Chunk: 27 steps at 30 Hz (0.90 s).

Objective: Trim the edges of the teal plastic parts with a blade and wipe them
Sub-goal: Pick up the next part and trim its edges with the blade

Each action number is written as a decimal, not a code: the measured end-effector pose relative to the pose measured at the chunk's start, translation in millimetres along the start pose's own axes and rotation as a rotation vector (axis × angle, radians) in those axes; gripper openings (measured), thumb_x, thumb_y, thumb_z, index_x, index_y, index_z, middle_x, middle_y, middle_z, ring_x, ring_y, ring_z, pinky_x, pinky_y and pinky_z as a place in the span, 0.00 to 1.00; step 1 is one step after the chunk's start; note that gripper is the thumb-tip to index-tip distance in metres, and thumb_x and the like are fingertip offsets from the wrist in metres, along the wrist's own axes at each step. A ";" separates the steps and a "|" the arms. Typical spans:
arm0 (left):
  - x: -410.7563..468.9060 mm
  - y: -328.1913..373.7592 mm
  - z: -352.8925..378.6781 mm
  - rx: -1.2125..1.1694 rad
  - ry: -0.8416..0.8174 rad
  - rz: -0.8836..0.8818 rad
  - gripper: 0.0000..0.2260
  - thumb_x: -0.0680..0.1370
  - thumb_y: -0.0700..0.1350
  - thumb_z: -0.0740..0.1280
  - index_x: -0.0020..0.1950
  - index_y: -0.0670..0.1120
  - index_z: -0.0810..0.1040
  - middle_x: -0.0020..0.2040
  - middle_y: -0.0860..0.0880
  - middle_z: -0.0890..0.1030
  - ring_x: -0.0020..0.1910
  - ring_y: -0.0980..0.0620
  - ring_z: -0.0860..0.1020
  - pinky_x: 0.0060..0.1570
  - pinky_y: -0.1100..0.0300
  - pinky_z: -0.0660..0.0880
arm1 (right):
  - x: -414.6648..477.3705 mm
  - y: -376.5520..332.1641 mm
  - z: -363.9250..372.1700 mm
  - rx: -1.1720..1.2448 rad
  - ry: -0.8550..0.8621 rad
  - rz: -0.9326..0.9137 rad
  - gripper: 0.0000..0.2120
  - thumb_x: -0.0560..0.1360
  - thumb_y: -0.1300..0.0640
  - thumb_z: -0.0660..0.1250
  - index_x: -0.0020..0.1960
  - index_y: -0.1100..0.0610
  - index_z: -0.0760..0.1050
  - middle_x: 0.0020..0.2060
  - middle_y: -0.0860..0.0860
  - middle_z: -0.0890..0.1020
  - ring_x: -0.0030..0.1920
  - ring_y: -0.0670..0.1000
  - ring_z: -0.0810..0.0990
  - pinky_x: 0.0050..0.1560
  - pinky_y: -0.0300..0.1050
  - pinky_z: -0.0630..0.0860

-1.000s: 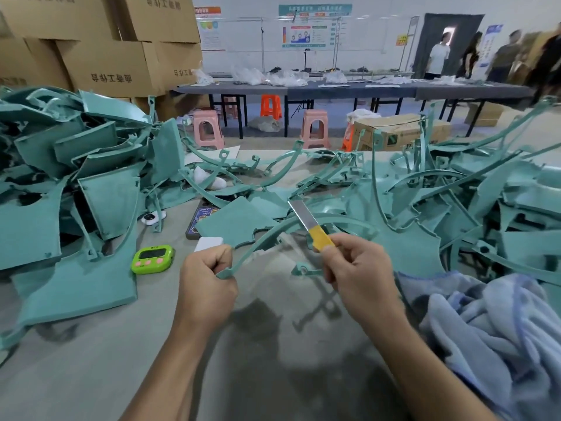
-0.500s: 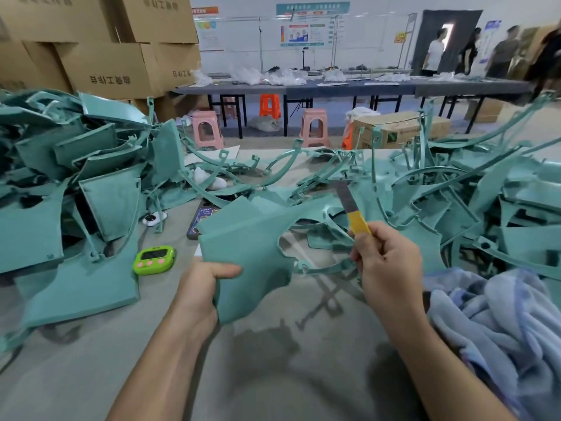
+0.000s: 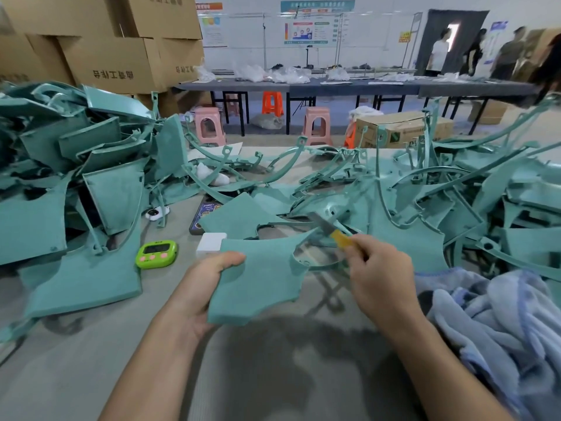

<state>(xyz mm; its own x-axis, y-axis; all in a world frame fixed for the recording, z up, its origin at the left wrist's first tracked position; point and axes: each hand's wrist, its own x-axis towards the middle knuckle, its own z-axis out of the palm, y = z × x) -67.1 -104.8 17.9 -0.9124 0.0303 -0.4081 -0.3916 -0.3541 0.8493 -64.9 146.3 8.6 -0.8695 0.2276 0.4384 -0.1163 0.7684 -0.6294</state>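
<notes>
A flat teal plastic part (image 3: 258,278) with a thin curved arm is held above the grey table (image 3: 91,360). My left hand (image 3: 200,296) grips its left edge, thumb on top. My right hand (image 3: 379,275) pinches a blade (image 3: 329,227) with a yellow handle. The steel tip lies against the part's upper right edge, near the curved arm. The blade is blurred by motion.
Heaps of teal parts (image 3: 76,183) fill the left, and more teal parts (image 3: 455,202) cover the right. A green timer (image 3: 156,254), a white block (image 3: 211,241) and a phone (image 3: 203,218) lie ahead. A blue cloth (image 3: 498,323) sits at right. Cardboard boxes (image 3: 106,62) stand behind.
My left hand has turned the part from edge-on to flat and lowered it. My right hand swung out with the blade, then came back down onto the part's upper right edge.
</notes>
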 end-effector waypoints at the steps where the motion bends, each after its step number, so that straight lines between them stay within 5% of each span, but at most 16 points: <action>1: 0.1 -0.8 1.2 0.028 0.011 0.014 0.09 0.78 0.41 0.66 0.55 0.41 0.83 0.43 0.40 0.86 0.32 0.44 0.84 0.25 0.57 0.78 | 2.6 2.9 -3.4 -0.031 0.070 0.068 0.11 0.81 0.54 0.64 0.41 0.56 0.75 0.27 0.50 0.76 0.32 0.57 0.73 0.34 0.52 0.64; 5: 0.5 -1.9 2.9 0.087 0.044 0.036 0.07 0.78 0.39 0.66 0.51 0.40 0.83 0.42 0.38 0.86 0.32 0.43 0.84 0.26 0.55 0.79 | 4.0 10.1 -12.3 0.038 0.260 0.092 0.12 0.81 0.53 0.62 0.40 0.55 0.74 0.28 0.49 0.76 0.31 0.50 0.72 0.32 0.43 0.65; 8: 0.6 -1.0 1.0 0.070 0.057 0.027 0.06 0.77 0.39 0.67 0.51 0.40 0.83 0.42 0.38 0.86 0.31 0.43 0.84 0.25 0.55 0.78 | -4.9 -2.3 -5.0 0.210 -0.054 -0.084 0.07 0.79 0.52 0.66 0.43 0.49 0.79 0.29 0.42 0.78 0.28 0.45 0.71 0.28 0.35 0.64; 10: 0.4 -0.3 -0.2 0.042 0.042 0.019 0.07 0.77 0.40 0.66 0.52 0.40 0.83 0.42 0.38 0.86 0.31 0.43 0.84 0.25 0.56 0.78 | -7.5 -4.5 3.1 0.153 -0.175 -0.120 0.07 0.78 0.55 0.68 0.41 0.47 0.79 0.27 0.43 0.76 0.27 0.46 0.70 0.30 0.42 0.67; 14: 1.8 0.0 -0.7 0.032 0.032 0.031 0.07 0.78 0.40 0.65 0.52 0.41 0.82 0.41 0.39 0.86 0.30 0.43 0.83 0.26 0.57 0.78 | 5.9 10.1 -3.8 -0.057 0.101 0.104 0.12 0.81 0.54 0.65 0.39 0.55 0.75 0.26 0.48 0.75 0.31 0.54 0.73 0.32 0.50 0.63; 16: 1.9 -0.1 1.3 0.052 0.030 0.032 0.08 0.78 0.39 0.65 0.52 0.41 0.82 0.42 0.39 0.86 0.31 0.43 0.83 0.27 0.57 0.79 | 7.2 18.3 -12.1 0.003 0.219 0.128 0.13 0.80 0.55 0.65 0.38 0.56 0.73 0.27 0.49 0.75 0.31 0.50 0.72 0.32 0.48 0.62; 22: 1.2 -0.3 -1.3 0.043 0.033 0.040 0.11 0.77 0.40 0.66 0.57 0.40 0.82 0.48 0.38 0.86 0.36 0.41 0.83 0.30 0.55 0.79 | -6.7 -4.1 -2.5 0.374 -0.162 -0.127 0.13 0.77 0.58 0.70 0.39 0.41 0.79 0.26 0.43 0.74 0.27 0.43 0.67 0.29 0.36 0.63; 27: 2.2 2.7 -3.0 0.002 0.010 0.015 0.14 0.77 0.41 0.66 0.61 0.39 0.82 0.50 0.37 0.85 0.36 0.41 0.84 0.31 0.55 0.81 | -8.7 1.3 -3.6 0.283 -0.304 -0.183 0.11 0.77 0.60 0.71 0.43 0.44 0.82 0.30 0.51 0.78 0.28 0.47 0.70 0.32 0.45 0.71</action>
<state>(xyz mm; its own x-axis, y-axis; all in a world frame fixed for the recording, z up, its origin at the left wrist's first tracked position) -69.8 -108.4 18.2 -0.9169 0.0153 -0.3989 -0.3782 -0.3524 0.8560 -55.8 147.5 6.3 -0.9191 -0.1155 0.3767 -0.3709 0.5763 -0.7282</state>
